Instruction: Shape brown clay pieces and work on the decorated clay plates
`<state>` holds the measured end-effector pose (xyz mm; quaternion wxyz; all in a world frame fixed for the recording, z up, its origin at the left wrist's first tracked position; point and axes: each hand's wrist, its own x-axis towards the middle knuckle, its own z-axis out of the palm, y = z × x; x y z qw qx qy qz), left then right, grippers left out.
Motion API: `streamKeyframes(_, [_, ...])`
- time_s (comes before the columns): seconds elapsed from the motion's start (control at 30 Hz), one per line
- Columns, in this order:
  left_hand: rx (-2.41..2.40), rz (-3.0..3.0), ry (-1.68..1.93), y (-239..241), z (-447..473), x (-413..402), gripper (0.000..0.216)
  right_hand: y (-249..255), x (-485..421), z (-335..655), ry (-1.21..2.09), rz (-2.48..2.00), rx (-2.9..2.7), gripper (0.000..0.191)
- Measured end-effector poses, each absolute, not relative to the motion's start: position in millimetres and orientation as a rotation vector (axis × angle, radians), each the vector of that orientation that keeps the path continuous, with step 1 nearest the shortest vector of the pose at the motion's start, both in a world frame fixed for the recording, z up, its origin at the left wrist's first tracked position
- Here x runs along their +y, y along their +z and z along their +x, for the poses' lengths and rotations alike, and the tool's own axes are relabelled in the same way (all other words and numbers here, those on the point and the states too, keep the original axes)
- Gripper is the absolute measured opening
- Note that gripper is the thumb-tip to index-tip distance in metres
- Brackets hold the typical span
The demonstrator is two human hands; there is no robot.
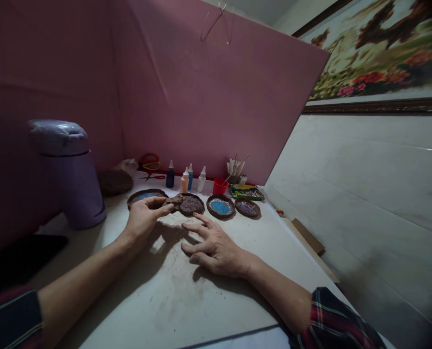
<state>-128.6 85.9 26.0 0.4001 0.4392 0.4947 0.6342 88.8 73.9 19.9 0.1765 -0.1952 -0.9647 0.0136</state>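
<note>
My left hand (145, 216) pinches a lump of brown clay (173, 201) between thumb and fingers, raised over the white table (172, 295). Behind the lump lies a round brown clay dish (192, 205) with purple marks inside. My right hand (214, 245) is held low over the table with its fingers spread, holding nothing. Beyond it sits a clay dish with a blue middle (221, 207), and right of that a smaller brown dish (248, 208). Another dish (143, 195), partly blue, is half hidden behind my left hand.
Small paint bottles (184, 181) stand at the back beside a red cup (220, 186), brushes and a green packet (247, 192). At the left are a purple flask (72, 189), a big clay lump (115, 182) and red-handled scissors (158, 177). A pink panel (208, 97) rises behind.
</note>
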Motion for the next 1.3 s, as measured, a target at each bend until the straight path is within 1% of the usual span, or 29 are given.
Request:
streamKeyframes(0.13, [1.255,1.11,1.592,25,-130,85,0.036,18,79,93,0.116,-0.508,-2.713,0.025])
streamKeyframes(0.3, [1.234,1.072,1.599,27,-129,84,0.032,20,90,104,-0.003,-0.754,-2.596,0.027])
streamKeyframes(0.43, [1.236,1.069,1.609,27,-128,85,0.031,25,87,104,0.01,-0.552,-2.713,0.023])
streamKeyframes(0.63, [1.236,1.094,1.588,26,-129,85,0.031,21,78,94,0.13,-0.408,-2.731,0.025])
streamKeyframes(0.7, [1.227,1.086,1.599,28,-129,84,0.031,20,81,96,0.122,-0.452,-2.677,0.025])
streamKeyframes(0.8, [1.22,1.066,1.623,30,-128,83,0.028,22,88,104,0.046,-0.657,-2.591,0.024])
streamKeyframes(0.87, [1.215,1.057,1.632,30,-127,83,0.026,24,90,107,0.031,-0.703,-2.614,0.024])
streamKeyframes(1.13, [1.235,1.115,1.605,27,-129,84,0.028,23,76,94,0.157,-0.474,-2.714,0.022])
streamKeyframes(1.2, [1.238,1.117,1.604,26,-129,83,0.028,25,77,97,0.184,-0.479,-2.684,0.02])
streamKeyframes(1.3, [1.254,1.099,1.598,27,-128,83,0.026,30,83,105,0.126,-0.573,-2.612,0.018])
